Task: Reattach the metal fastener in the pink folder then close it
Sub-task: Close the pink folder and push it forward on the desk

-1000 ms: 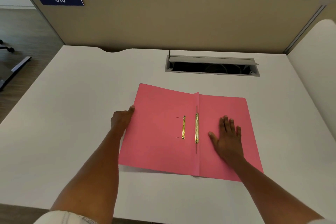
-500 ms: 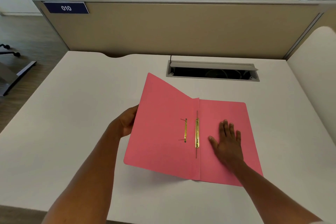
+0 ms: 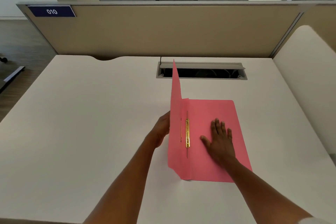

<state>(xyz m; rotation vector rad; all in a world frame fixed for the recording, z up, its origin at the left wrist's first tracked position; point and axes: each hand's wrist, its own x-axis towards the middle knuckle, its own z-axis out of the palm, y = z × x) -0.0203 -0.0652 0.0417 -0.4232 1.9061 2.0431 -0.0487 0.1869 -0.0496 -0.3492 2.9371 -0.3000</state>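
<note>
Lighting even and soft from overhead; my arms cast faint shadows on the desk (image 3: pixel 91 114). Wide-angle bending at edges. Slight overall softness.

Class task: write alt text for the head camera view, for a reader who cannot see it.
A person's left hand lifts the front cover of a pink folder almost upright, while the right hand presses flat on the back cover. A brass metal fastener runs along the fold, on a white desk.

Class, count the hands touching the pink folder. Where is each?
2. The left hand holds the raised cover of the pink folder; the right hand lies flat on its back panel.
</note>
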